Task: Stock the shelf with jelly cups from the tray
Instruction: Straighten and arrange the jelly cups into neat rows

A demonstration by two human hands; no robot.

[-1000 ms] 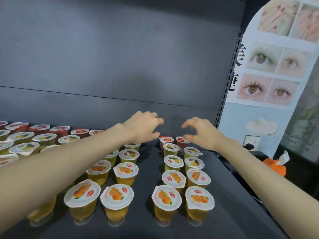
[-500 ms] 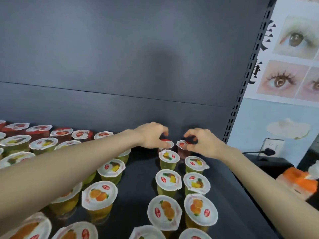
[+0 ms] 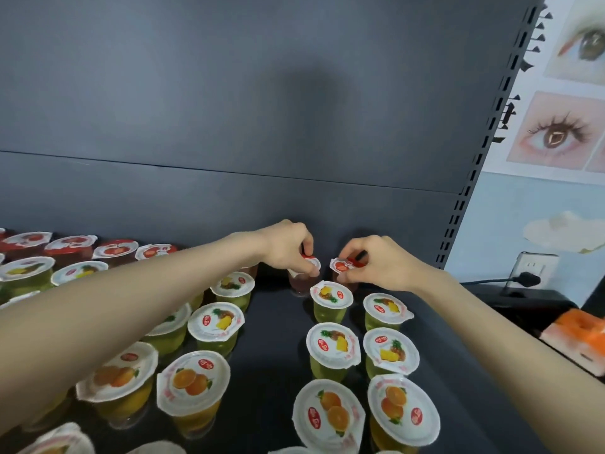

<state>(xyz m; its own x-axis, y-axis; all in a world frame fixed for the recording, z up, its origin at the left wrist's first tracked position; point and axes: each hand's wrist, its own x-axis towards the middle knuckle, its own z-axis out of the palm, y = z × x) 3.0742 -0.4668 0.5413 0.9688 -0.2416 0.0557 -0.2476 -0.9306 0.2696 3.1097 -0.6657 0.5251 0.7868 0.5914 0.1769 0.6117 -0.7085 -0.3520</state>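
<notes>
Left grip (image 3: pixel 288 249) is pinching: thumb and fingertips close on the lid rim of the left red cup (image 3: pixel 302 279). Right grip (image 3: pixel 384 267) does the same, fingers curled over the lid of the right red cup (image 3: pixel 342 266). Both cups sit at the back edge of the shelf (image 3: pixel 275 339), toward its right back corner, close under the back panel (image 3: pixel 229 126). They stand side by side with a small gap.

I read this as the set-down, two cups heading the two right-hand columns. To do it well, lower each cup straight down until its base sits flat, and only then let the fingers go. Hold by the hard rim, not the foil flap, which could peel. Mind the pineapple cup (image 3: pixel 331 298) just in front; a nudge there could topple the column.

On orientation, both red cups have lids up and narrow bases down, so the long axis runs vertical. The left one may lean a touch, though that's hard to judge through this wide lens. The right one's body is mostly hidden behind the fingers. Over by the left back edge, the red row (image 3: pixel 114 249) shows the line to match.
</notes>
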